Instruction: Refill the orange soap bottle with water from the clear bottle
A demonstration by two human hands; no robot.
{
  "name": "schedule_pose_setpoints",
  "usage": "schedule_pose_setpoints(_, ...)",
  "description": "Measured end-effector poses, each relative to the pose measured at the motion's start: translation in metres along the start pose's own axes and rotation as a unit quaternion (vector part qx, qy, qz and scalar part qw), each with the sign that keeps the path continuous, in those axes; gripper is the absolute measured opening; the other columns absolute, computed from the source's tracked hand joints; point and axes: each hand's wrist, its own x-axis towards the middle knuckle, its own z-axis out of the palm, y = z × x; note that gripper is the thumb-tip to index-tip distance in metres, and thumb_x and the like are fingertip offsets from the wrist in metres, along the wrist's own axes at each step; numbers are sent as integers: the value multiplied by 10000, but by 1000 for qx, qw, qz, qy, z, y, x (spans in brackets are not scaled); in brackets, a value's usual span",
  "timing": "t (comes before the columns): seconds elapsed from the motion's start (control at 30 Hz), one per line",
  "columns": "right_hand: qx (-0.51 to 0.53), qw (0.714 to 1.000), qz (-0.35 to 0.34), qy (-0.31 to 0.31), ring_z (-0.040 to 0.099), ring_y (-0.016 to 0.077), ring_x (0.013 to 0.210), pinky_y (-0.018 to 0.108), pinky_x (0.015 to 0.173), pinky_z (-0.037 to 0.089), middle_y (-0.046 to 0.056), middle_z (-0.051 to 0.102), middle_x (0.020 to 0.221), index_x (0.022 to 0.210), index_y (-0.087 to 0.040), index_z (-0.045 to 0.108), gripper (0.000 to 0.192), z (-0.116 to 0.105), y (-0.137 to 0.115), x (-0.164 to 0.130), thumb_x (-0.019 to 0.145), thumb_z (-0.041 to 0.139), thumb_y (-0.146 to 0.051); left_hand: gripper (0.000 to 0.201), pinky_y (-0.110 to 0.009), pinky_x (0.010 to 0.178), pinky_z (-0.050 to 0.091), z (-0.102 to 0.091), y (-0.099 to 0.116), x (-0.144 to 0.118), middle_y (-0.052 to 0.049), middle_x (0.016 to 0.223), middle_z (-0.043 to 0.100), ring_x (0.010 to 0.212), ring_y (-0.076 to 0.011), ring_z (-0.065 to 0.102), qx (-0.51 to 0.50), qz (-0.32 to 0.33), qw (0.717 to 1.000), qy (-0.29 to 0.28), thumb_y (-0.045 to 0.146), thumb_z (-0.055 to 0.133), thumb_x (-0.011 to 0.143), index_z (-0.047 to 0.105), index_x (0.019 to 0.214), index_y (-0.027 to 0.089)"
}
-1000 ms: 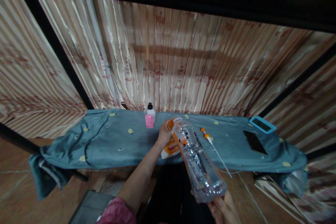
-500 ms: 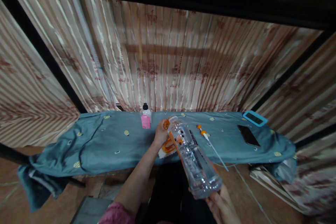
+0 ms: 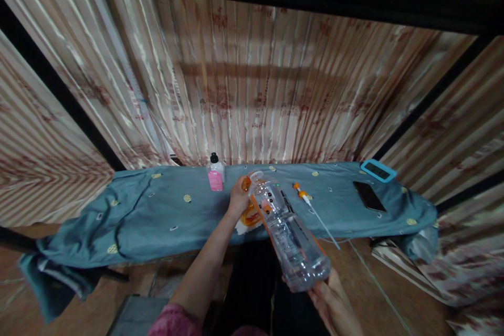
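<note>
2 hands share 1 clear bottle [image 3: 289, 239], which slants from low and near the person up toward the table [image 3: 157, 210]. The right hand [image 3: 334, 307] sits at the bottom of the view, palm up, fingers curled under the bottle's base so the wide end rests against them; its wrist runs off the lower edge. The left hand [image 3: 238, 199] is stretched well forward, forearm nearly straight and a pink sleeve [image 3: 173, 323] bunched at the elbow, with the fingers closed around the bottle's neck, where an orange cap [image 3: 247, 184] shows just beside the knuckles. The bottle's mouth hangs over the table's near edge, above an orange and white thing [image 3: 250, 219] lying on the blue cloth; I cannot tell what that thing is. Behind the left hand stands a small pink bottle [image 3: 215, 173] with a black top. To the right of the clear bottle lies an orange-headed tube [image 3: 313, 207], its thin white end pointing off the table edge. Farther right rest a dark phone [image 3: 366, 196] and, near the corner, a blue-framed device [image 3: 378, 170]. Striped curtains [image 3: 255, 89] hang behind the table.
</note>
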Motion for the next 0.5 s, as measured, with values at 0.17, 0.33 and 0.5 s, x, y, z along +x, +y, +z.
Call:
schedule_pose_setpoints(0.17,-6,1000,1,-1,478,370,1284,511,1088,289,68,709,1180,1054,-267,700,678,-1,1,1,450,916,-489,211,-316,791,498,-2,5,-1,-48,888,706,845,-200,650,12,4,1000,-4,373,649,783,644,868,179)
schedule_pose_setpoints(0.33,-19,1000,9,-18,549,334,1222,454,1034,364,56,689,1223,1100,-311,687,710,-9,5,6,456,903,-518,215,-326,795,493,-3,8,-2,-61,900,703,866,-215,649,31,4,1000,1,377,651,784,646,871,180)
schedule_pose_setpoints(0.5,-12,1000,17,-23,646,298,1090,379,897,488,2,749,1055,1023,-350,702,635,-11,4,6,448,898,-535,230,-314,775,499,-3,11,-3,-52,889,702,846,-205,651,20,0,1000,-1,395,653,778,653,871,184)
